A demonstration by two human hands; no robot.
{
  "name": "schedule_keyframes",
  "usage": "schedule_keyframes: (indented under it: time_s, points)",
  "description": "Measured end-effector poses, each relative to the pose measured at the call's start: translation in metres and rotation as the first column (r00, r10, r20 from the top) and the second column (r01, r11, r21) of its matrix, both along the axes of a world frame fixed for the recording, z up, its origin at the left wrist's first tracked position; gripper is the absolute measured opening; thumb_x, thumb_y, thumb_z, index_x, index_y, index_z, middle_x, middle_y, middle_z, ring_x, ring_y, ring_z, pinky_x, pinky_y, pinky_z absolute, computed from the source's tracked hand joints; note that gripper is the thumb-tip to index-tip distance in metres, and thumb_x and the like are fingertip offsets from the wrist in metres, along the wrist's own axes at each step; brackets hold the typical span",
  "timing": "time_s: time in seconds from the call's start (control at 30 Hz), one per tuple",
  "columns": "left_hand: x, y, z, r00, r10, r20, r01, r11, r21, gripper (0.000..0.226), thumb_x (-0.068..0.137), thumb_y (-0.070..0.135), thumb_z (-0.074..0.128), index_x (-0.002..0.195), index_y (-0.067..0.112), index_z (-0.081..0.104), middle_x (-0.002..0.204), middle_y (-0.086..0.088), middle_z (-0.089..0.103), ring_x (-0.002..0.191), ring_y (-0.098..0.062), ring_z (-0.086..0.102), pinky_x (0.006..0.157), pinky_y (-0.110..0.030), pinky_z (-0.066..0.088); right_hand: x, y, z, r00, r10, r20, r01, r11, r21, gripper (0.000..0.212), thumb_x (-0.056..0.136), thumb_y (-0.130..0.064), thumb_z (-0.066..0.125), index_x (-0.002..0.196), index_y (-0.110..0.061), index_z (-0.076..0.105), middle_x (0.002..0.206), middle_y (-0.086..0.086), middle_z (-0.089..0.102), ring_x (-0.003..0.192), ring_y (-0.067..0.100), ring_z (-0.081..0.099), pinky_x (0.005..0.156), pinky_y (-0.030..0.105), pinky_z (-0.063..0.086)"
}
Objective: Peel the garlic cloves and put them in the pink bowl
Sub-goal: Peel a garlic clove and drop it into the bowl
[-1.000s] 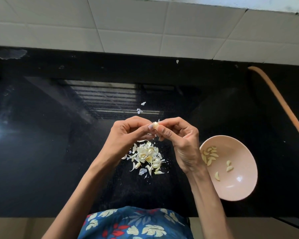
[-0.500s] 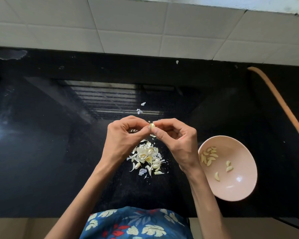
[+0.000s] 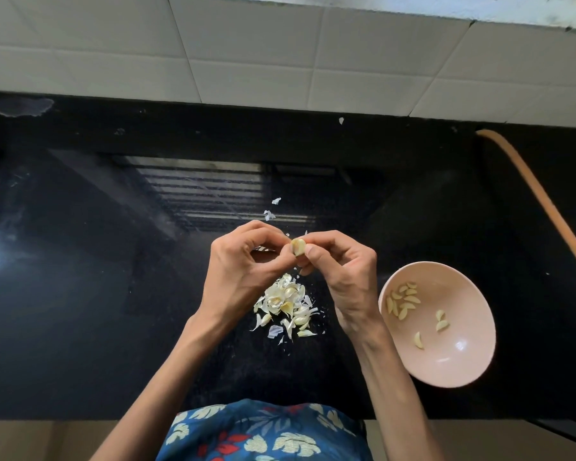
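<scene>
A pale garlic clove (image 3: 298,246) is pinched between the fingertips of my left hand (image 3: 243,264) and my right hand (image 3: 343,271), above the black counter. Part of its skin still clings to it. Directly below my hands lies a heap of garlic skins and cloves (image 3: 288,306). The pink bowl (image 3: 459,367) stands to the right of my right wrist, tilted a little, with several peeled cloves (image 3: 402,299) inside it.
The glossy black counter (image 3: 97,294) runs to a white tiled wall (image 3: 246,54) at the back. A few skin flakes (image 3: 269,213) lie beyond my hands. An orange curved edge (image 3: 542,201) crosses the far right. My patterned blue clothing (image 3: 263,434) meets the counter's front edge.
Both hands have stayed together over the heap and shifted slightly. The clove has turned between the fingertips, and more of its bare surface shows now.
</scene>
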State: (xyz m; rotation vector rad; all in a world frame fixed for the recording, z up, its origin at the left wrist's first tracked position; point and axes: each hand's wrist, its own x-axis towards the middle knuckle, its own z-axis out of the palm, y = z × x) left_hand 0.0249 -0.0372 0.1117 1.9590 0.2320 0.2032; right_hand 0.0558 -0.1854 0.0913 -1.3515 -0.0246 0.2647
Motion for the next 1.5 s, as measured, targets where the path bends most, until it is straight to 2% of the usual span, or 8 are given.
schedule_keyframes:
  time_s: [0.13, 0.4, 0.67, 0.83, 1.03, 1.23, 1.33, 1.5]
  points:
    - [0.001, 0.003, 0.0, 0.996, 0.001, -0.084, -0.012, 0.992, -0.126, 0.013, 0.082, 0.025, 0.078, 0.076, 0.014, 0.073, 0.081, 0.008, 0.07, 0.071, -0.006, 0.068, 0.067, -0.02, 0.055, -0.001, -0.001, 0.001, 0.996, 0.039, -0.086, -0.031, 0.995, 0.089, 0.01, 0.085, -0.005, 0.066, 0.09, -0.001, 0.074, 0.081, 0.009, 0.074, 0.072, 0.016, 0.067, 0.064, 0.026, 0.053]
    - [0.001, 0.001, -0.008, 0.998, 0.009, 0.069, -0.021, 0.983, 0.184, 0.01, 0.085, 0.018, 0.077, 0.079, 0.011, 0.072, 0.082, 0.007, 0.067, 0.074, -0.008, 0.067, 0.067, -0.02, 0.055, 0.001, 0.005, 0.003, 0.998, 0.001, -0.059, -0.003, 1.0, -0.029, 0.009, 0.084, -0.01, 0.075, 0.088, -0.002, 0.075, 0.084, 0.012, 0.076, 0.076, 0.024, 0.072, 0.068, 0.031, 0.057]
    - [0.003, 0.001, -0.009, 0.964, 0.042, -0.262, -0.129, 0.938, -0.323, 0.017, 0.079, 0.045, 0.069, 0.079, 0.028, 0.072, 0.087, 0.0, 0.076, 0.087, -0.022, 0.074, 0.081, -0.042, 0.06, -0.005, 0.014, -0.002, 0.973, -0.01, -0.231, 0.058, 0.978, 0.201, 0.014, 0.088, -0.011, 0.065, 0.097, -0.004, 0.071, 0.088, 0.012, 0.074, 0.082, 0.019, 0.07, 0.071, 0.025, 0.056]
    - [0.005, -0.001, -0.008, 0.952, 0.031, -0.303, -0.226, 0.742, -0.632, 0.022, 0.098, 0.006, 0.053, 0.081, 0.003, 0.067, 0.082, -0.012, 0.073, 0.084, -0.025, 0.074, 0.084, -0.035, 0.06, -0.002, 0.014, -0.002, 0.959, -0.061, -0.278, 0.128, 0.965, 0.229, 0.018, 0.087, -0.013, 0.063, 0.101, -0.004, 0.07, 0.085, 0.009, 0.072, 0.079, 0.016, 0.069, 0.074, 0.024, 0.057]
    - [0.012, 0.016, -0.018, 0.918, 0.113, -0.381, -0.234, 0.928, -0.29, 0.009, 0.091, 0.021, 0.071, 0.093, 0.017, 0.078, 0.081, -0.003, 0.078, 0.078, -0.015, 0.076, 0.075, -0.023, 0.06, 0.001, 0.015, -0.006, 0.962, -0.108, -0.252, 0.137, 0.986, 0.098, 0.022, 0.078, -0.016, 0.075, 0.099, -0.011, 0.077, 0.093, 0.008, 0.075, 0.082, 0.015, 0.066, 0.075, 0.023, 0.055]
    - [0.019, 0.017, -0.024, 0.931, 0.165, -0.325, -0.161, 0.986, 0.041, 0.027, 0.074, 0.039, 0.085, 0.068, 0.016, 0.072, 0.057, 0.0, 0.07, 0.055, -0.013, 0.07, 0.058, -0.022, 0.056, 0.003, 0.013, -0.008, 0.959, -0.113, -0.259, 0.139, 0.987, 0.083, 0.019, 0.082, -0.005, 0.074, 0.101, -0.007, 0.077, 0.091, 0.008, 0.076, 0.078, 0.014, 0.069, 0.076, 0.023, 0.055]
    - [0.02, 0.017, -0.029, 0.933, 0.16, -0.324, -0.173, 0.985, -0.01, 0.025, 0.082, 0.038, 0.079, 0.078, 0.014, 0.072, 0.067, -0.001, 0.072, 0.061, -0.013, 0.072, 0.06, -0.018, 0.056, 0.004, 0.012, -0.01, 0.959, -0.125, -0.256, 0.147, 0.987, 0.068, 0.019, 0.083, -0.005, 0.074, 0.102, -0.007, 0.077, 0.089, 0.008, 0.075, 0.076, 0.014, 0.068, 0.079, 0.025, 0.055]
    - [0.014, 0.014, -0.022, 0.965, -0.056, -0.255, -0.049, 0.921, -0.388, 0.026, 0.088, 0.038, 0.066, 0.1, 0.017, 0.077, 0.092, -0.005, 0.077, 0.088, -0.021, 0.074, 0.079, -0.035, 0.061, 0.003, 0.011, -0.009, 0.967, -0.132, -0.218, 0.141, 0.99, 0.025, 0.017, 0.085, -0.008, 0.072, 0.101, -0.006, 0.077, 0.094, 0.011, 0.076, 0.081, 0.015, 0.069, 0.077, 0.023, 0.054]
